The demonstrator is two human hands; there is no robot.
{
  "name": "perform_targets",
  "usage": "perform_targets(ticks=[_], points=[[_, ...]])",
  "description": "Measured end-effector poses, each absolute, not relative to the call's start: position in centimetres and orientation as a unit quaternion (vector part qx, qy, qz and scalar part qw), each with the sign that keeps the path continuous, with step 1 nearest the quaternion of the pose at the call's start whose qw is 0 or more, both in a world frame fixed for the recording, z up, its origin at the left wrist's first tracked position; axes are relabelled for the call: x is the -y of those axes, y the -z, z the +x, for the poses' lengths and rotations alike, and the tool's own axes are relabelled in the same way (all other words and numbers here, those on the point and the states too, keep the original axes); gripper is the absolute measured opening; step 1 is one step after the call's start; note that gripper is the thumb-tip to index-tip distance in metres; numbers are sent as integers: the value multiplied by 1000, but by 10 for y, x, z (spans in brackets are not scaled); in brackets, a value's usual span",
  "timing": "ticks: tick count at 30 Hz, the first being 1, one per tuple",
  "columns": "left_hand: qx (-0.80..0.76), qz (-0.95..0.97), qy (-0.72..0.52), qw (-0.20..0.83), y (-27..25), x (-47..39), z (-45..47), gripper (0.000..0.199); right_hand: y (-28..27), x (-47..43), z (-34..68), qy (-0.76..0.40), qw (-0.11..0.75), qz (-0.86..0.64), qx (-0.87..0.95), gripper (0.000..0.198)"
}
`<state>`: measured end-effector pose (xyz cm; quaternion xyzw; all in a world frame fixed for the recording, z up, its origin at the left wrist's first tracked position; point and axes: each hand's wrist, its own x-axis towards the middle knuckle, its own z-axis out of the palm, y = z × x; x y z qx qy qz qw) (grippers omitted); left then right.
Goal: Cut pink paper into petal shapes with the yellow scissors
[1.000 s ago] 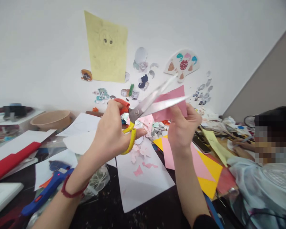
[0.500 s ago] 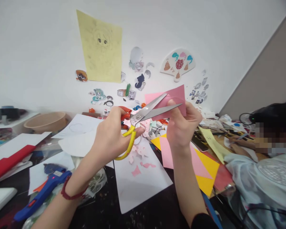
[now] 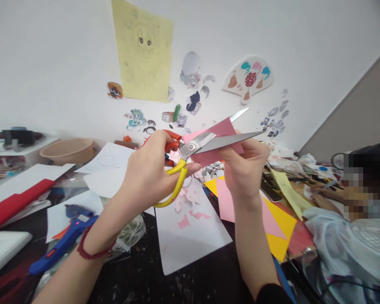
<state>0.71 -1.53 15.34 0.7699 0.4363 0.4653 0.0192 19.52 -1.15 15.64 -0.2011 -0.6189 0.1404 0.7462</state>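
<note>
My left hand [image 3: 150, 169] grips a pair of scissors [image 3: 191, 147] with one red and one yellow handle. Their blades are apart, and the pink paper [image 3: 229, 126] lies between them, one blade passing behind it and the other in front. Held by its right part, the paper is pinched in my right hand [image 3: 245, 164], whose thumb is partly behind the lower blade. Below the hands, pink paper scraps [image 3: 184, 221] lie on a white sheet [image 3: 193, 249].
A blue glue gun [image 3: 63, 245] lies at the left, near a beige bowl [image 3: 68, 151]. Pink and yellow sheets [image 3: 280, 232] are right of my forearm. Another person [image 3: 351, 228] sits at the far right. Behind the table, a wall [image 3: 50, 63] carries stickers and a drawing.
The scissors have moved right over the pink paper, so that it now sits deeper between the blades, with one blade behind it. The view has shifted slightly.
</note>
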Motion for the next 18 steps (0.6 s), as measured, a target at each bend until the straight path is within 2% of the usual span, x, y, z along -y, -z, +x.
perform_targets(ticks=[18], points=[[-422, 776, -468, 37, -156, 20, 8, 44, -153, 8, 194, -167, 744, -195, 617, 10]])
